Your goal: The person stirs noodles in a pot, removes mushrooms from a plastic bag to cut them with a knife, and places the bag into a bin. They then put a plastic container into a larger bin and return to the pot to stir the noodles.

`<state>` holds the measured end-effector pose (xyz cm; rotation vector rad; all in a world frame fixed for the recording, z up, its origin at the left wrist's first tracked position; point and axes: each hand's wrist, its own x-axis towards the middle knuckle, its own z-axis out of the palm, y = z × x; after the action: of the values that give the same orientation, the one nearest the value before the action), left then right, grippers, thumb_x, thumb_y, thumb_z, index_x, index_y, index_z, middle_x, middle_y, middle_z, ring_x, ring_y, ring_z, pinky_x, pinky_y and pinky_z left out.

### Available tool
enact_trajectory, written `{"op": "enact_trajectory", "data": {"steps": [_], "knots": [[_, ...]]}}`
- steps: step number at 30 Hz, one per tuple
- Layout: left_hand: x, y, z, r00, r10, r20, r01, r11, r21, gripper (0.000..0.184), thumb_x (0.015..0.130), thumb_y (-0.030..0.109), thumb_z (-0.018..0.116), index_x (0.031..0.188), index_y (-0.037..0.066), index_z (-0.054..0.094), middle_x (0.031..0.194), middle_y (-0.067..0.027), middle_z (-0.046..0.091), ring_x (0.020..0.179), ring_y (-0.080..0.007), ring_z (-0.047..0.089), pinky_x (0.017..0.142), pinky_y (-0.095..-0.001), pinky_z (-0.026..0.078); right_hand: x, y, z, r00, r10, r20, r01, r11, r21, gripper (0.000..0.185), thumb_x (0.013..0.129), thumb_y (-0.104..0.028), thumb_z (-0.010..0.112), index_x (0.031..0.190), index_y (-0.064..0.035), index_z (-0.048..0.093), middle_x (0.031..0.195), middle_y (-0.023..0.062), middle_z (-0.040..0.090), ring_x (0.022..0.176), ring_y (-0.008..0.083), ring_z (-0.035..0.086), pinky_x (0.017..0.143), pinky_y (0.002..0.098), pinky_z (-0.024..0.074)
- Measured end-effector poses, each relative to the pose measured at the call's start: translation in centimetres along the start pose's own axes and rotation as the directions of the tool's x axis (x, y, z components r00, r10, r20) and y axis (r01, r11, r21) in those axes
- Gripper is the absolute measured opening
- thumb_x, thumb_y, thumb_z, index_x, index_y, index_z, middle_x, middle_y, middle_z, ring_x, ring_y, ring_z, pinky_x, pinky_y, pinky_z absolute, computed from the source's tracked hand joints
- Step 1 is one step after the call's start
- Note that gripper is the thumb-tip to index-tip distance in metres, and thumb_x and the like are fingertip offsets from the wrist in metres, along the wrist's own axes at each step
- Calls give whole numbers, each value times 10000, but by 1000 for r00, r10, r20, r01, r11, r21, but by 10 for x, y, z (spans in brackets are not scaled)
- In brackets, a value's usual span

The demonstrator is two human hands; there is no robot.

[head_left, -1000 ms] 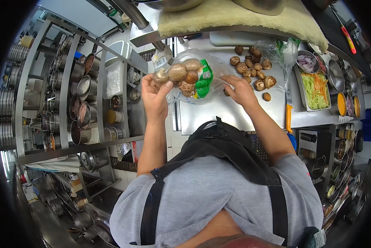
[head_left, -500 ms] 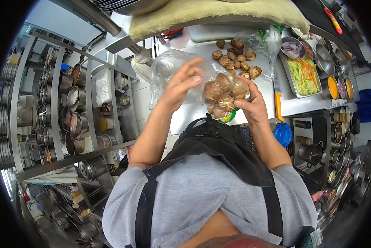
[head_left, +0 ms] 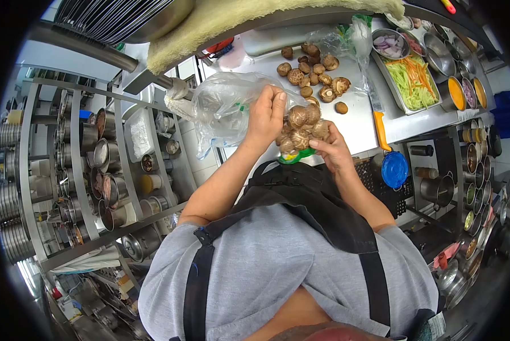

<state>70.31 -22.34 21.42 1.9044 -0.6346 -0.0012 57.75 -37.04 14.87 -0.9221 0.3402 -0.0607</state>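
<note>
A pack of brown shiitake mushrooms [head_left: 300, 126], with a green and yellow edge at its bottom, is held over the counter's near edge. My right hand [head_left: 333, 152] grips it from the right, thumb on the near side. At its left, my left hand [head_left: 268, 113] has its fingers closed on clear plastic wrap by the pack; the fingertips are partly hidden. Beyond my left hand spreads a large clear plastic bag [head_left: 223, 94]. Several loose shiitake mushrooms [head_left: 296, 76] lie on the steel counter, and a single mushroom [head_left: 341, 107] sits nearer me.
To the right are a knife with an orange handle [head_left: 381, 131], a tray of shredded vegetables [head_left: 411, 85], a bowl of sliced onion [head_left: 390, 44] and metal containers. A blue strainer [head_left: 395, 170] hangs at the counter edge. Metal shelving [head_left: 84, 153] with pots stands left.
My left hand has gone from spread fingers to closed on the plastic wrap. The pack has shifted slightly left in view. A single mushroom now shows on the counter beyond my right hand.
</note>
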Motion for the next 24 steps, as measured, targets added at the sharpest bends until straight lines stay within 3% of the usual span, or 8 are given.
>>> {"op": "enact_trajectory", "data": {"steps": [5, 7, 10, 13, 15, 19, 22, 24], "knots": [[9, -9, -10, 980, 69, 189, -37, 985, -166, 132, 947, 156, 529, 915, 32, 562, 706, -5, 556, 641, -91, 502, 596, -251, 419, 0, -3, -17, 982, 78, 169, -30, 963, -268, 477, 771, -139, 737, 1166, 41, 538, 1104, 113, 609, 1019, 189, 587, 908, 319, 462], [9, -11, -12, 951, 87, 296, -4, 963, -270, 138, 953, 166, 529, 929, 36, 567, 733, 12, 547, 661, -64, 480, 596, -229, 404, 9, -9, -20, 970, -102, 222, 143, 974, -176, 478, 823, -254, 695, 1176, 39, 562, 1106, 103, 614, 1034, 184, 574, 903, 320, 456], [9, -9, -10, 880, 72, 469, 50, 968, -244, 141, 951, 171, 537, 950, 36, 577, 756, 10, 551, 677, -53, 478, 609, -218, 400, 22, -25, 2, 976, -25, 214, 95, 942, -322, 456, 812, -218, 710, 1171, 25, 567, 1026, 87, 624, 982, 170, 574, 865, 312, 460], [7, -26, -3, 870, 67, 488, 50, 974, -222, 153, 949, 176, 541, 963, 30, 587, 770, 10, 565, 694, -71, 503, 633, -230, 423, 34, -22, 13, 989, -3, 151, 30, 984, -178, 381, 796, -142, 722, 1117, 14, 588, 925, 53, 619, 859, 150, 585, 804, 273, 463], [2, -35, 0, 923, 136, 359, -76, 981, -178, 158, 942, 176, 550, 962, 27, 598, 788, -14, 607, 708, -101, 546, 655, -255, 448, 31, -26, 13, 991, -115, 66, 127, 970, -209, 304, 778, -71, 725, 1043, 5, 596, 875, 22, 608, 777, 125, 585, 758, 229, 454], [3, -44, 2, 947, 21, 320, -7, 999, -47, 169, 926, 191, 575, 971, 31, 609, 789, -48, 637, 709, -122, 576, 659, -275, 462, 37, -27, 13, 956, -290, 33, 268, 827, -495, 137, 781, -63, 715, 861, -5, 621, 819, 2, 615, 730, 82, 575, 648, 218, 451], [12, -33, 0, 946, 10, 323, 1, 999, -34, 199, 904, 234, 604, 945, 41, 634, 747, -94, 639, 675, -155, 597, 637, -297, 468, 41, -32, 13, 924, -381, 46, 342, 763, -548, 116, 797, -82, 707, 844, 0, 639, 795, 19, 629, 684, 85, 574, 612, 226, 453], [17, -20, -6, 800, 19, 599, -102, 989, 105, 242, 888, 277, 620, 895, 38, 652, 704, -116, 629, 641, -196, 601, 628, -321, 476, 40, -35, 7, 899, -436, 47, 379, 715, -587, 120, 802, -87, 703, 864, -1, 646, 801, 27, 635, 673, 88, 575, 609, 226, 454]]}}
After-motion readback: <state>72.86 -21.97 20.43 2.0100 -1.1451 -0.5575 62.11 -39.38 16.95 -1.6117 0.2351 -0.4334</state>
